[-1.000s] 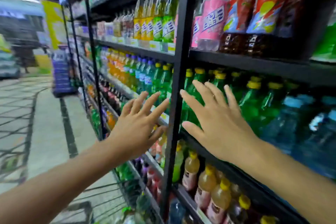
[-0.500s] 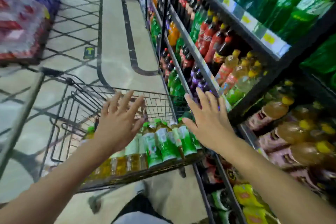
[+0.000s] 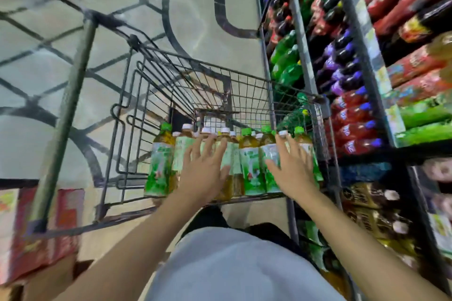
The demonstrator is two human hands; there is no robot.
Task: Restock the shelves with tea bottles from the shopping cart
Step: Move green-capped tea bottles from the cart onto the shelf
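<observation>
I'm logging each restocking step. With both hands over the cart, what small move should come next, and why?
Probably lower both hands and close the fingers on bottles: the left hand and right hand are spread open over the tea bottles standing in the shopping cart, holding nothing.

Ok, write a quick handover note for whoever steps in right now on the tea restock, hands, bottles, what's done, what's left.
Left hand: open, fingers spread over the tea bottles, holding nothing.
Right hand: open, over the right end of the row, holding nothing.
Bottles: upright in a row at the near end of the shopping cart, beside the shelves.
Done: no bottle in hand.
Left: grip bottles, lift them out, place them on the shelves.
</observation>
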